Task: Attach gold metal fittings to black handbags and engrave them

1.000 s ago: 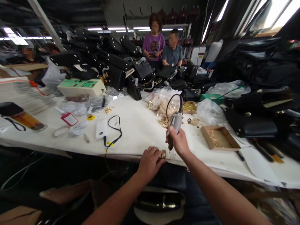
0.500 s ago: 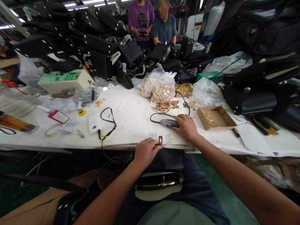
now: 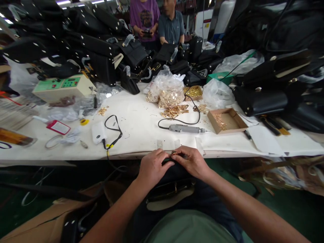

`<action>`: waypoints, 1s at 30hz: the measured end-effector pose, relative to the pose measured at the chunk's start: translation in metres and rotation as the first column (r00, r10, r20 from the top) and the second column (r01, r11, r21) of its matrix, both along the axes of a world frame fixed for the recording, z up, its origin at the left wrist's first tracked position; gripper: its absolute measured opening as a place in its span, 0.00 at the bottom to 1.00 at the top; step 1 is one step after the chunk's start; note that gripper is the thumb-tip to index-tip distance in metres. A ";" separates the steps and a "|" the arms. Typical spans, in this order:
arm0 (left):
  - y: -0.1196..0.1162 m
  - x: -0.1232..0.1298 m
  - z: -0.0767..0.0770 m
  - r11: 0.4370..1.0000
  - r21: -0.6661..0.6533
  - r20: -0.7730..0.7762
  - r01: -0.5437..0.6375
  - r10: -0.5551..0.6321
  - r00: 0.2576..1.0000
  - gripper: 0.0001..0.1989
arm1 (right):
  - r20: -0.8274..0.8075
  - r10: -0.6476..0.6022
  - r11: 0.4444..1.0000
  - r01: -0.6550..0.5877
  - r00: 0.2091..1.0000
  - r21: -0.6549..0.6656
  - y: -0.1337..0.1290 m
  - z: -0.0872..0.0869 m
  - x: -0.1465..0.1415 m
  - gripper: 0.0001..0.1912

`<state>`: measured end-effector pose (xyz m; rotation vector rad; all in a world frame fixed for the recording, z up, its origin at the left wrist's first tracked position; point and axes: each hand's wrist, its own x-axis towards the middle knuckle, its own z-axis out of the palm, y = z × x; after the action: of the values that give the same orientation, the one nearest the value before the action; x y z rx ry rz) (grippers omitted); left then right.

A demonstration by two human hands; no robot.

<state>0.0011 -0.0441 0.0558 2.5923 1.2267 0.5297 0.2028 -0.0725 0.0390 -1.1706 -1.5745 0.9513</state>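
On my lap lies a black handbag with a pale lining showing at its opening. My left hand is closed on the bag's black flap at the table's front edge. Pinched by the fingertips of my right hand is a small metal fitting at that flap, mostly covered by the fingers. Both hands almost touch there. Just beyond them, a grey electric screwdriver rests on the white table, its bit pointing right and its black cord looping behind.
A cardboard tray of small screws stands right of the screwdriver. Gold metal fittings lie loose before a clear plastic bag. A white device and a control box are at left. Black handbags are piled behind, near two people.
My right hand has let go of the screwdriver, leaving it on the table, and has moved to the metal fitting beside my left hand. The view has shifted slightly.
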 end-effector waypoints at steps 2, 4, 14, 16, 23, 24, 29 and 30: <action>-0.006 -0.004 0.010 0.999 0.038 -0.050 0.027 -0.025 0.998 0.06 | 0.047 0.041 0.991 -0.046 0.998 0.125 -0.007 0.008 0.002 0.06; -0.013 -0.006 0.021 0.992 0.116 -0.066 0.041 -0.033 0.997 0.06 | 0.083 0.071 0.969 -0.088 0.994 0.231 -0.016 0.018 0.003 0.08; -0.047 -0.010 0.051 0.855 0.492 -0.079 0.164 -0.145 0.986 0.04 | 0.162 -0.261 0.898 0.177 0.952 0.404 -0.069 0.037 0.019 0.15; -0.052 -0.011 0.053 0.833 0.517 -0.078 0.197 -0.183 0.980 0.05 | 0.147 -0.331 0.887 0.254 0.932 0.385 -0.077 0.035 0.023 0.14; -0.060 -0.007 0.060 0.775 0.573 -0.121 0.268 -0.244 0.962 0.06 | 0.015 -0.486 0.857 0.473 0.874 0.203 -0.105 0.034 0.026 0.03; -0.060 -0.006 0.061 0.768 0.577 -0.126 0.277 -0.251 0.960 0.06 | -0.012 -0.511 0.846 0.506 0.859 0.168 -0.110 0.036 0.026 0.06; -0.065 -0.003 0.071 0.764 0.585 -0.075 0.272 -0.283 0.956 0.07 | -0.151 -0.468 0.883 0.467 0.871 -0.046 -0.137 0.046 0.022 0.26; -0.065 -0.002 0.072 0.760 0.595 -0.051 0.259 -0.287 0.957 0.09 | -0.204 -0.386 0.919 0.356 0.900 -0.168 -0.140 0.044 0.018 0.29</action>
<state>-0.0009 -0.1095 0.1282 3.1743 0.7042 1.0462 0.2205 -0.2120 0.0834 -1.3364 -1.0648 0.9027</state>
